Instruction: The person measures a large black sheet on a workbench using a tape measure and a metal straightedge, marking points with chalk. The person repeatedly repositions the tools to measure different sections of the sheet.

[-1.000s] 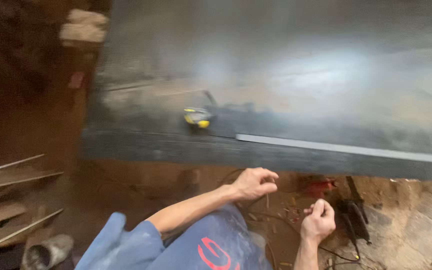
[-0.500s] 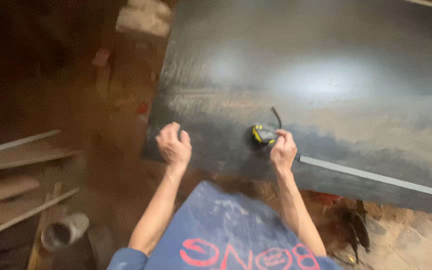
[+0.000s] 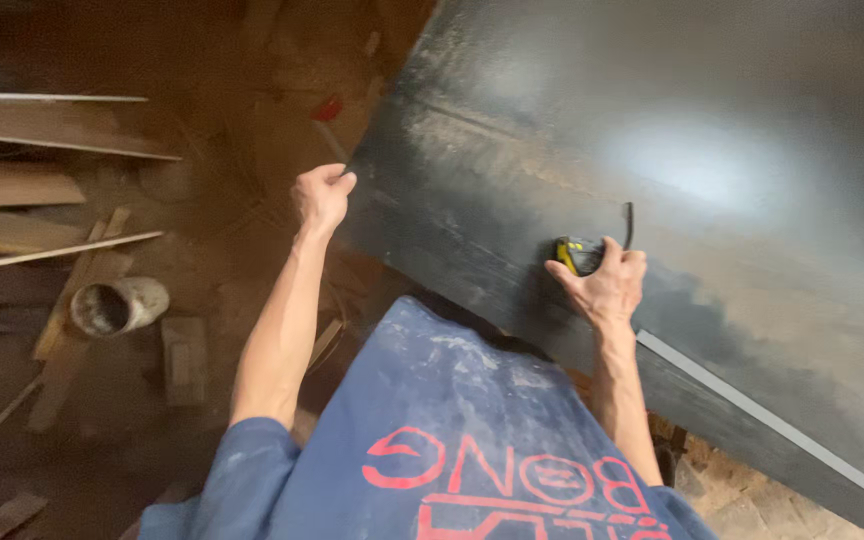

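So from the head cam, compared with half a second back, both my arms have stretched further out and the big dark panel [image 3: 712, 190] now fills the right side of the view at a slant, so I've leaned in closer over it. My left hand [image 3: 322, 195] has slid up to the panel's corner edge; a moment ago it was a loose fist lower on the edge, now the fingers are curled and pinching that corner, thumb on top. My right hand [image 3: 604, 285] was already on the yellow and black tape measure [image 3: 577, 255] and it hasn't let go: fingers wrapped round the case, pressing it flat on the panel near the front edge, with its black loop poking up beside my fingertips. I'd guess that means the tape is being anchored while the other hand goes for the corner. Left arm is nearly straight, reaching out over the dirt floor; right arm is bent a bit, wrist cocked. A pale metal strip [image 3: 762, 405] runs along the panel's front edge, and a short grey pipe [image 3: 117, 305] lies among wood offcuts [image 3: 52, 185] on the left.
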